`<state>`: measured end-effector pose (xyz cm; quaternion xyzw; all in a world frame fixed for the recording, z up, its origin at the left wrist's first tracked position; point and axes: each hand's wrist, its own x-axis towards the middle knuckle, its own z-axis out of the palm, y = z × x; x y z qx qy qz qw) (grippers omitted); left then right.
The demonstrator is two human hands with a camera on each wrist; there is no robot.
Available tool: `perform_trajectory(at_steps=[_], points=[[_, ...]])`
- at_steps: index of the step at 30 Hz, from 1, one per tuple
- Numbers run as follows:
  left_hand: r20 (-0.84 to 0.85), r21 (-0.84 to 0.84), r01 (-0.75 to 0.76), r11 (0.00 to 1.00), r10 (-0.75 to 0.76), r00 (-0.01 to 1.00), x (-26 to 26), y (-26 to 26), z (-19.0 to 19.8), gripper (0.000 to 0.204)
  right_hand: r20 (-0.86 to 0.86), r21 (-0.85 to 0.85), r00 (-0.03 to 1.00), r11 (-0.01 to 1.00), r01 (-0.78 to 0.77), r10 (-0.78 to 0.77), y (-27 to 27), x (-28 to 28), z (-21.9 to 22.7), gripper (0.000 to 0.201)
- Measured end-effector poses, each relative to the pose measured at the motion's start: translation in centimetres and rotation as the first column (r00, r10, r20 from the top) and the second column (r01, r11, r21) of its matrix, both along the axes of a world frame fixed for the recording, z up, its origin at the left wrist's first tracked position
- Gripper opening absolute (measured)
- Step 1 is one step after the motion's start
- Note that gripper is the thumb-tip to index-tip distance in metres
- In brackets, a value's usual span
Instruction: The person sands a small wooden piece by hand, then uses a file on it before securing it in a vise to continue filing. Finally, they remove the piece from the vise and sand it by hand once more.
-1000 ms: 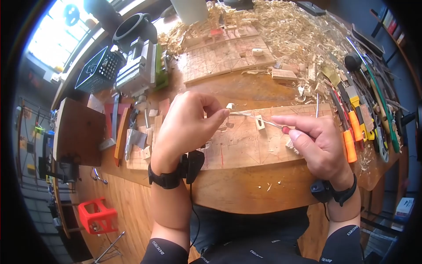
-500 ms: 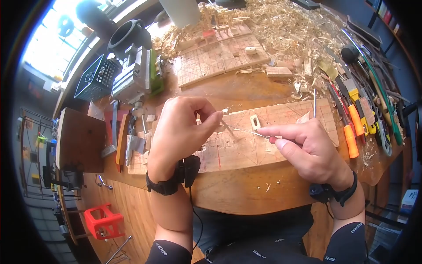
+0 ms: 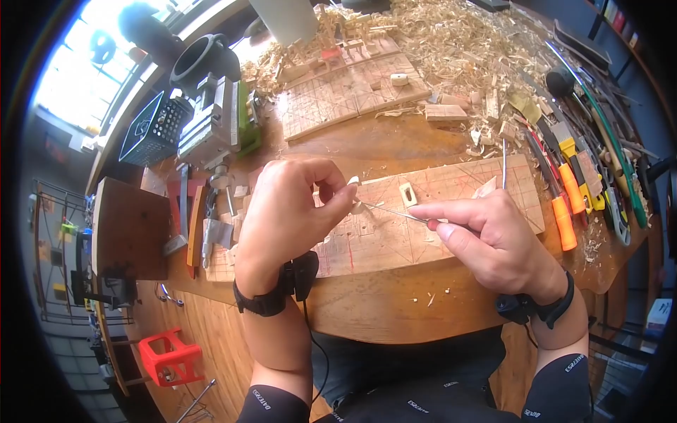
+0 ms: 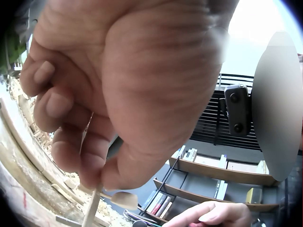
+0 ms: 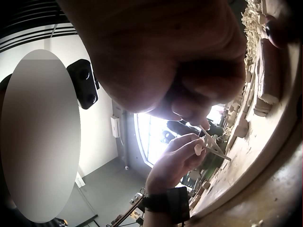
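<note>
My left hand (image 3: 293, 211) is raised over the front wooden board and pinches a small pale wooden piece between thumb and fingertips. In the left wrist view a thin stick (image 4: 92, 208) points down from the pinch, and a little paddle-shaped wooden end (image 4: 125, 200) shows beside it. My right hand (image 3: 493, 240) grips a slim metal tool (image 3: 391, 210) by its red handle (image 3: 432, 224), index finger stretched along it. The tool's thin tip reaches left, right at the left fingertips. A pale block with a slot (image 3: 407, 195) lies on the board between the hands.
Beneath the hands is a marked wooden board (image 3: 451, 243); another board (image 3: 352, 92) lies farther back. Wood shavings (image 3: 451, 49) are heaped behind. A metal vise (image 3: 211, 123) stands at left. Orange-handled tools (image 3: 563, 224) and other hand tools line the right side.
The wooden stick in the left fingers has swung from nearly level to pointing down at the board. The right hand with the tool has shifted slightly left, and the head view has moved a little.
</note>
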<state>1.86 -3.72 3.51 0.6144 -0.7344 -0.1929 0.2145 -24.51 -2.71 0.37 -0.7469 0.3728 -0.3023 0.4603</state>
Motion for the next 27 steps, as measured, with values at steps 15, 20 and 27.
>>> perform_trajectory(at_steps=[15,20,27], points=[[-0.042,-0.157,0.018,0.987,-0.025,0.999,0.3,-0.3,-1.1,0.019,0.037,0.053,0.999,0.999,0.004,-0.006,0.0,0.4,-0.4,0.034],[-0.069,-0.123,0.038,0.992,-0.047,0.997,0.5,-0.2,-0.9,0.019,-0.037,0.130,0.996,0.988,-0.080,0.086,0.4,0.9,-0.5,0.043],[-0.048,-0.035,-0.014,0.999,0.013,0.999,0.3,0.0,-0.5,0.019,-0.098,0.150,0.988,0.984,-0.101,0.117,1.0,1.2,1.2,0.048]])
